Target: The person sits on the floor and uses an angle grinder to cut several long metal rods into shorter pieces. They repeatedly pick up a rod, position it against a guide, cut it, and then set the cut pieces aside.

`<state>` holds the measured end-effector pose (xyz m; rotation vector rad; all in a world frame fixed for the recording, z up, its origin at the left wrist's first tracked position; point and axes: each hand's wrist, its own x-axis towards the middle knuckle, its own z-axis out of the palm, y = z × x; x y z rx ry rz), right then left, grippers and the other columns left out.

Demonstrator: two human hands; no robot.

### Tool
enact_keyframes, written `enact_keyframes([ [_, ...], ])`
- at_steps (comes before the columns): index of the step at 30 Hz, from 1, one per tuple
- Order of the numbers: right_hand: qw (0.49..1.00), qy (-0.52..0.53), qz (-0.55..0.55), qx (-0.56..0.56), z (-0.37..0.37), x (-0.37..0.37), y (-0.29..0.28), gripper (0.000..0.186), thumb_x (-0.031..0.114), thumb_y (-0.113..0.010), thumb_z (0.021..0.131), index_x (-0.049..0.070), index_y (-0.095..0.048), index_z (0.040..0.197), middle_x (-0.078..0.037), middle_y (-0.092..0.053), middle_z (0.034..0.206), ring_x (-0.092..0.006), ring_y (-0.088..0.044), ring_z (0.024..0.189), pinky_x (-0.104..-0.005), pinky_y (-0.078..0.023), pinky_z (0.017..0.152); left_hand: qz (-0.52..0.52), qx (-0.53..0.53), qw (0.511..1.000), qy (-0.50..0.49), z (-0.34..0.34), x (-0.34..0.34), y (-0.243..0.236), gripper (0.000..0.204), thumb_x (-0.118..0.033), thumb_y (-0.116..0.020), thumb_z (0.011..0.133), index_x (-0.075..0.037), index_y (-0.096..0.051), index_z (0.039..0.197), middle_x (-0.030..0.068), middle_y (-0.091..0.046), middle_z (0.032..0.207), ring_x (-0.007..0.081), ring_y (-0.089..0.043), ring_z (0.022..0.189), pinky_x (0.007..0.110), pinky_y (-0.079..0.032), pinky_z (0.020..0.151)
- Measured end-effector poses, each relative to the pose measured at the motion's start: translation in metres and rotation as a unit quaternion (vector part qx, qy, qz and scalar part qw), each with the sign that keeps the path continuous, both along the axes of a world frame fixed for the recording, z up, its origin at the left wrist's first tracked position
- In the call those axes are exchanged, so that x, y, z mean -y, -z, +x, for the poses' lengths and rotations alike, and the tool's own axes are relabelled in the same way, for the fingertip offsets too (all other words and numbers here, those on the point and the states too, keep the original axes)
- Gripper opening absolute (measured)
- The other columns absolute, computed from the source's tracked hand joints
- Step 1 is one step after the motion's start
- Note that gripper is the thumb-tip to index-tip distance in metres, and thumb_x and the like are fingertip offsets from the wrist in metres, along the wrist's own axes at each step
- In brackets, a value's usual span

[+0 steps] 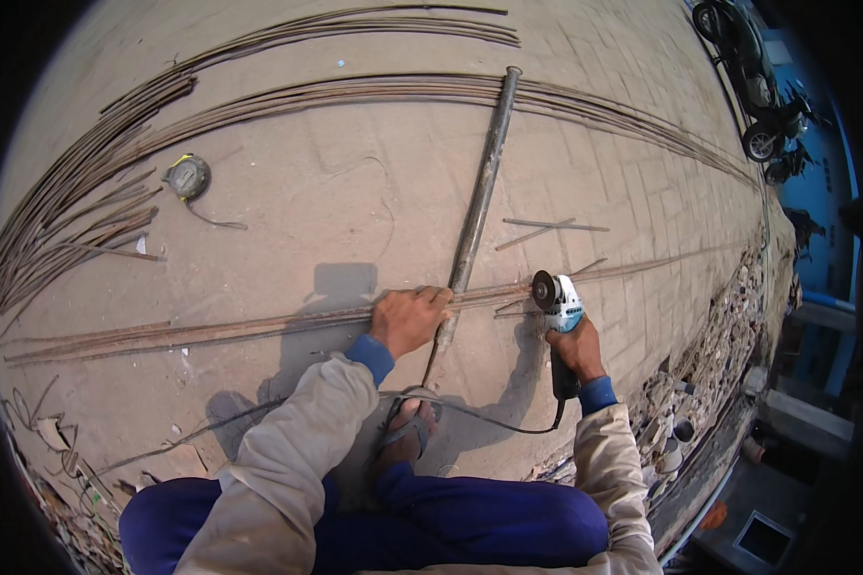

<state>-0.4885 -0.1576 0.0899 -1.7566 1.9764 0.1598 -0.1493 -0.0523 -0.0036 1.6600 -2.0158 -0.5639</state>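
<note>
My left hand (410, 319) is closed around a bundle of thin rusty steel rods (259, 329), pressing it down where it crosses a long metal pipe (485, 182). The rods run left to right across the ground, resting over the pipe. My right hand (577, 349) grips the body of an angle grinder (564, 311) with a white and blue head and dark handle. Its dark disc (545, 289) is upright at the rods, just right of the pipe; whether it touches them I cannot tell. A black power cord (499, 422) trails from the handle toward the left.
More long rods (355, 88) lie beyond, with a pile (77, 206) at the left. A tape measure (189, 177), partly pulled out, rests near it. Short rod pieces (551, 226) lie past the grinder. Rubble (705, 359) lines the right; motorcycles (753, 81) stand far right. My sandalled foot (410, 426) is near the pipe.
</note>
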Motion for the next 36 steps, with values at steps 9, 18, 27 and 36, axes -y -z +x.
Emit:
enact_keyframes([
  [9,1.000,-0.007,0.016,-0.014,0.001,0.005,-0.001,0.055,0.026,-0.082,0.074,-0.006,-0.069,0.117,-0.024,-0.078,0.105,-0.0385,-0.077,0.099,-0.0436,-0.060,0.088,0.014,0.007,1.000,0.008,-0.001,0.001,0.002,0.042,-0.038,-0.072,0.101,-0.008,-0.074,0.130,0.0098,-0.079,0.103,0.0251,-0.079,0.079,0.039,-0.064,0.062],
  [18,0.999,0.006,0.051,-0.015,0.000,0.006,-0.003,0.066,0.027,-0.084,0.072,-0.007,-0.067,0.127,-0.028,-0.077,0.114,-0.0422,-0.076,0.109,-0.0451,-0.060,0.095,-0.003,0.035,0.999,-0.006,-0.005,0.000,-0.002,0.041,-0.039,-0.072,0.102,-0.010,-0.074,0.131,0.0104,-0.080,0.107,0.0276,-0.080,0.089,0.041,-0.063,0.073],
  [27,0.999,0.011,0.042,-0.014,0.003,0.003,-0.011,0.061,0.026,-0.082,0.072,-0.006,-0.068,0.122,-0.027,-0.078,0.110,-0.0412,-0.077,0.104,-0.0440,-0.060,0.092,0.084,-0.017,0.996,0.001,-0.002,0.002,-0.006,0.041,-0.038,-0.070,0.102,-0.009,-0.073,0.131,0.0106,-0.079,0.108,0.0288,-0.079,0.091,0.044,-0.062,0.073],
  [36,0.998,0.011,0.049,-0.026,0.001,0.001,-0.010,0.061,0.027,-0.083,0.073,-0.007,-0.067,0.122,-0.027,-0.078,0.110,-0.0411,-0.077,0.104,-0.0442,-0.060,0.092,0.074,-0.004,0.997,0.012,0.000,0.004,-0.004,0.042,-0.038,-0.070,0.103,-0.007,-0.073,0.131,0.0117,-0.080,0.105,0.0291,-0.080,0.083,0.043,-0.063,0.069],
])
